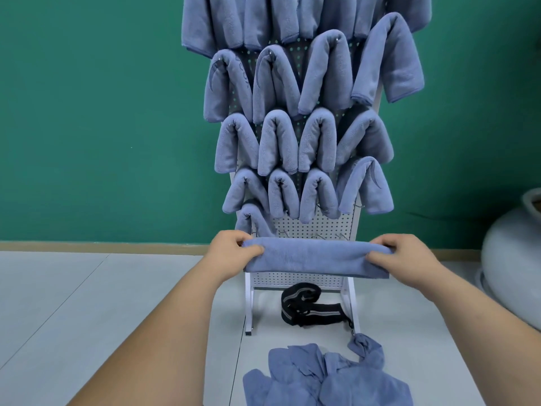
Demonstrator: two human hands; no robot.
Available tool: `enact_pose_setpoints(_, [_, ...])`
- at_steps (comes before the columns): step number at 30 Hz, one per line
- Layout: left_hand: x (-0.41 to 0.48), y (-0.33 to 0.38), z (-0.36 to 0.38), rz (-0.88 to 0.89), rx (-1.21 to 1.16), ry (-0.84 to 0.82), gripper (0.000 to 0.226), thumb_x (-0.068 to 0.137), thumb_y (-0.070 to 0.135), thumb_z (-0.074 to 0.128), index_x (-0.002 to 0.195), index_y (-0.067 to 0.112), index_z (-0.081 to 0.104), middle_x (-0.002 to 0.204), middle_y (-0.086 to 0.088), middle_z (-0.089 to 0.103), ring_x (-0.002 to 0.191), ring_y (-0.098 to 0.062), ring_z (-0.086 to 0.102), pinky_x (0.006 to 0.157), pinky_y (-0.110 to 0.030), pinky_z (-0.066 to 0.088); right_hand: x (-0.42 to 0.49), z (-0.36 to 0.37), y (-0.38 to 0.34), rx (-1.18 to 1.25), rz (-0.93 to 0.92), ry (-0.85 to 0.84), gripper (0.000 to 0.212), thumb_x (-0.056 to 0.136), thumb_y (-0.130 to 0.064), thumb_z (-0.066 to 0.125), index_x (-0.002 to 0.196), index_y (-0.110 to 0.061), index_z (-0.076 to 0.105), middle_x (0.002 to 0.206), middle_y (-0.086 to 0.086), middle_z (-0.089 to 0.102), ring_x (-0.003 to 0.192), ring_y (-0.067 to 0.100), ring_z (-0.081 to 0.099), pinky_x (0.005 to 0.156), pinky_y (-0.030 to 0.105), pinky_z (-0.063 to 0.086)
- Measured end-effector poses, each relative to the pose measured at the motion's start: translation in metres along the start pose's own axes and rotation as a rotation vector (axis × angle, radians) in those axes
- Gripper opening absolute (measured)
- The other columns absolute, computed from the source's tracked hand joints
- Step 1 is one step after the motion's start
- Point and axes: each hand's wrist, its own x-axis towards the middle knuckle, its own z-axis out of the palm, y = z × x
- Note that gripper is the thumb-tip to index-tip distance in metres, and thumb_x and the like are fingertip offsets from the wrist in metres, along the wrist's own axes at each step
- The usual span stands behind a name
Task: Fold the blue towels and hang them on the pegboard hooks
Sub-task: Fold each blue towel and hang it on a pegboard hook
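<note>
A folded blue towel (316, 259) stretches as a long horizontal strip in front of the lower pegboard (316, 225). My left hand (234, 250) pinches its left end and my right hand (407, 254) pinches its right end. The white pegboard stands on the floor and carries several folded blue towels (304, 136) draped over hooks in rows. A few bare hooks (320, 236) show just above the held towel. A loose pile of blue towels (325, 376) lies on the floor below my hands.
A black striped strap (310, 307) lies between the stand's white legs (249, 306). A large pale grey rounded pot (515, 268) sits on the floor at the right. A green wall stands behind the pegboard, and pale floor spreads to the left.
</note>
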Motion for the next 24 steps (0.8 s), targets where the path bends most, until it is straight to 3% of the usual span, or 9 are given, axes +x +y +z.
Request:
enact_pose_setpoints(2, [0.001, -0.001, -0.004, -0.067, -0.158, 0.021, 0.018, 0.091, 0.030, 0.075, 0.083, 0.015, 0.071, 0.074, 0.004, 0.060, 0.070, -0.015, 0.050, 0.066, -0.030, 0.041, 0.001, -0.002, 0.003, 0.273, 0.052, -0.037, 0.007, 0.088, -0.023, 0.076, 0.082, -0.019, 0.076, 0.076, -0.002, 0.069, 0.073, 0.017, 0.056, 0.069, 0.031, 0.045])
enact_pose_setpoints(6, [-0.002, 0.001, -0.010, -0.081, -0.381, -0.052, 0.014, 0.099, 0.025, 0.073, 0.105, 0.012, 0.072, 0.091, -0.002, 0.078, 0.083, -0.019, 0.072, 0.076, -0.040, 0.063, 0.000, -0.007, 0.000, 0.588, 0.111, -0.151, 0.014, 0.094, -0.023, 0.079, 0.105, -0.014, 0.079, 0.100, 0.004, 0.081, 0.089, 0.017, 0.072, 0.084, 0.034, 0.058])
enact_pose_setpoints(10, [-0.001, -0.002, -0.008, -0.063, -0.309, 0.014, 0.012, 0.097, 0.022, 0.076, 0.104, 0.012, 0.072, 0.087, -0.005, 0.078, 0.073, -0.017, 0.070, 0.062, -0.035, 0.062, 0.006, -0.002, 0.006, 0.508, 0.152, -0.013, 0.017, 0.086, -0.021, 0.088, 0.099, -0.012, 0.080, 0.089, 0.004, 0.079, 0.075, 0.013, 0.068, 0.071, 0.027, 0.056])
enact_pose_setpoints(13, [0.004, -0.004, 0.001, 0.025, 0.160, 0.144, 0.015, 0.093, 0.033, 0.077, 0.091, 0.022, 0.068, 0.078, 0.002, 0.067, 0.074, -0.022, 0.061, 0.066, -0.035, 0.053, 0.010, 0.011, 0.005, 0.333, 0.135, 0.118, 0.016, 0.083, -0.026, 0.090, 0.088, -0.018, 0.078, 0.084, 0.007, 0.077, 0.073, 0.019, 0.064, 0.069, 0.034, 0.052])
enact_pose_setpoints(15, [0.001, 0.004, 0.011, 0.017, 0.281, 0.188, 0.019, 0.094, 0.036, 0.072, 0.088, 0.022, 0.060, 0.082, 0.003, 0.064, 0.079, -0.025, 0.060, 0.067, -0.033, 0.047, 0.009, 0.021, -0.002, 0.225, 0.114, 0.169, 0.015, 0.087, -0.028, 0.084, 0.087, -0.020, 0.072, 0.082, 0.005, 0.075, 0.076, 0.024, 0.065, 0.068, 0.035, 0.050])
enact_pose_setpoints(19, [-0.005, 0.026, 0.029, -0.021, 0.194, 0.216, 0.014, 0.091, 0.028, 0.062, 0.092, 0.018, 0.053, 0.086, -0.001, 0.064, 0.081, -0.026, 0.061, 0.065, -0.034, 0.046, 0.002, 0.040, -0.025, 0.189, 0.091, 0.221, 0.014, 0.094, -0.025, 0.070, 0.098, -0.017, 0.060, 0.088, 0.002, 0.067, 0.082, 0.021, 0.062, 0.066, 0.034, 0.045])
enact_pose_setpoints(24, [-0.015, 0.049, 0.051, -0.058, -0.037, 0.201, 0.012, 0.090, 0.016, 0.061, 0.098, 0.018, 0.051, 0.088, 0.000, 0.062, 0.076, -0.021, 0.056, 0.059, -0.030, 0.042, -0.010, 0.061, -0.059, 0.310, 0.040, 0.207, 0.019, 0.095, -0.018, 0.068, 0.107, -0.021, 0.054, 0.090, 0.001, 0.066, 0.079, 0.016, 0.061, 0.060, 0.030, 0.043])
